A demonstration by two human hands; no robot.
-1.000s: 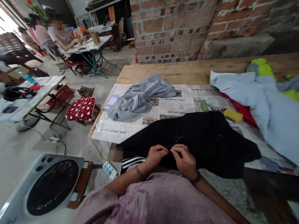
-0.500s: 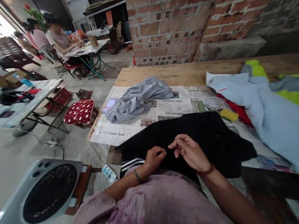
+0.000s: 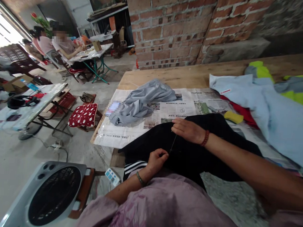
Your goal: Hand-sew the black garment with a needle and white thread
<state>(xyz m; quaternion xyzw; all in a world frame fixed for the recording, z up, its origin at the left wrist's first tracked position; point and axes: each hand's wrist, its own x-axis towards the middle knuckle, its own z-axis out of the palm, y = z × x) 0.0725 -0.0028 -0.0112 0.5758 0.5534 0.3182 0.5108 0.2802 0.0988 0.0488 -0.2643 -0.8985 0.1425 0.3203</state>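
A black garment with white stripes at one end lies across the table edge and the lap. My left hand, with a green bracelet at the wrist, pinches a fold of its dark cloth. Higher and to the right, my right hand is closed, fingertips together, above the garment. A thin pale thread runs taut from its fingers down to the cloth beside my left fingertips. Whether a needle is in the right fingers is too small to tell.
Newspaper covers the wooden table, with a crumpled grey garment, a yellow sponge-like piece and a light blue garment on it. A fan-like appliance stands at lower left, near a red cushioned stool. People sit at another table.
My right hand has moved up and away from my left hand, drawing the thread out straight between them. My left hand has stayed at the cloth.
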